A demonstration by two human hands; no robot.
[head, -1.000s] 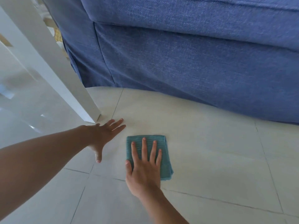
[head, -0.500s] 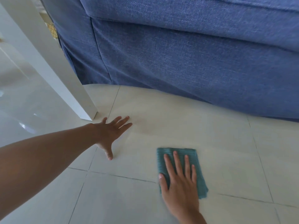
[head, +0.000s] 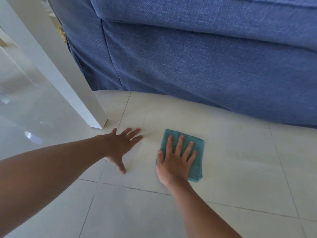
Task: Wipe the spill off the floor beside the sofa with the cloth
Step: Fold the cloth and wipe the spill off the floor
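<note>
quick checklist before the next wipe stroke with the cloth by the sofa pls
1. Right hand flat on the folded teal cloth, fingers spread: ok.
2. Cloth lying flat on the pale tiled floor, apart from the blue fabric sofa: ok.
3. Left hand braced open on the tile, off the cloth: ok.
4. White furniture leg stands close by the left hand; room for a leftward stroke looks tight: not ok.
5. Spill still left on the floor: cannot tell, only a faint curved mark shows beyond the left hand.
6. Cloth wet or soiled: cannot tell.
</note>
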